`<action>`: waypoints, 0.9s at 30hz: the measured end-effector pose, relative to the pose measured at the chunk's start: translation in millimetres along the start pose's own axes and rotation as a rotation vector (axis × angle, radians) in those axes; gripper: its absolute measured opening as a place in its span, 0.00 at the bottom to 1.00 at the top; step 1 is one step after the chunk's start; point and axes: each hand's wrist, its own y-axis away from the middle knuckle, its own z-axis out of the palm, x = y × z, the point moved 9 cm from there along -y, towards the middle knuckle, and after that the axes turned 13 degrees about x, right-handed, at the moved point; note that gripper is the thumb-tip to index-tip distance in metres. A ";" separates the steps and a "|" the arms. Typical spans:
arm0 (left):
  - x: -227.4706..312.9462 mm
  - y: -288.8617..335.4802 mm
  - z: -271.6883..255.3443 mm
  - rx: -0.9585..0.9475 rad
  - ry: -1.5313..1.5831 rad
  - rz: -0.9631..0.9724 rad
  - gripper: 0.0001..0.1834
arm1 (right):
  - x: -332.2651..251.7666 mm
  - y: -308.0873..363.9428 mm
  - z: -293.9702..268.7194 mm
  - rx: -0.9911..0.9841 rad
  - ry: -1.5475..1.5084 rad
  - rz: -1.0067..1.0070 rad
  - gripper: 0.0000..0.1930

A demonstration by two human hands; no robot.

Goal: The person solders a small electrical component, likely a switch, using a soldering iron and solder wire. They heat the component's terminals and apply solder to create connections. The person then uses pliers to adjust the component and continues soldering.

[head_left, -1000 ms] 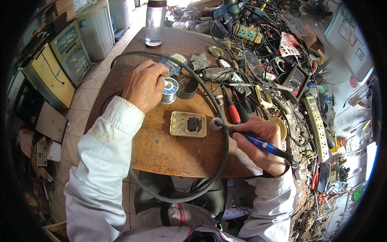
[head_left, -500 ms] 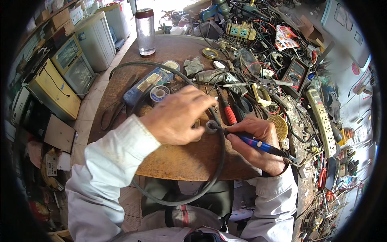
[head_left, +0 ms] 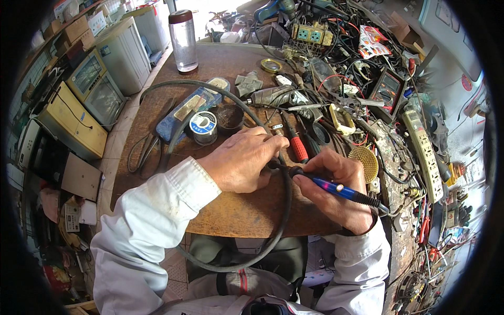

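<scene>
In my right hand [head_left: 347, 176] is a blue soldering iron [head_left: 328, 187], held like a pen with its front end pointing left. My left hand [head_left: 242, 160] is closed just left of that end, its fingers pinched together. What they hold is hidden behind the fingers. A thick black cable [head_left: 286, 210] loops over the wooden table [head_left: 231, 212], passes between my hands and hangs past the near edge. Beyond my left hand stand a solder spool [head_left: 203, 127] and a small dark cup [head_left: 230, 118]. A red-handled screwdriver [head_left: 298, 149] lies just beyond the iron.
A blue box [head_left: 181, 107] and scissors [head_left: 149, 149] lie at the left of the table. A clear bottle [head_left: 184, 44] stands at the far left corner. Tangled wires, a multimeter [head_left: 387, 92], a round yellow mesh piece [head_left: 363, 161] and a power strip [head_left: 424, 152] crowd the right.
My left hand has come down and right, closing its fingers by the iron's front end and covering the small round piece seen there before. My right hand has barely moved.
</scene>
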 end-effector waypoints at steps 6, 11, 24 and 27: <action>-4.4 2.6 -2.5 0.056 -0.051 -0.009 0.39 | 3.8 0.7 -1.5 0.067 -0.009 0.163 0.10; -3.1 6.5 -6.9 0.181 -0.021 0.037 0.39 | 6.3 0.0 -1.5 0.066 -0.038 0.221 0.10; -8.8 9.6 -3.2 0.160 -0.003 -0.033 0.37 | 1.2 5.2 2.2 0.088 -0.041 0.218 0.07; -10.5 8.4 -3.2 0.116 0.003 -0.053 0.37 | 1.8 5.8 4.9 0.047 -0.075 0.185 0.06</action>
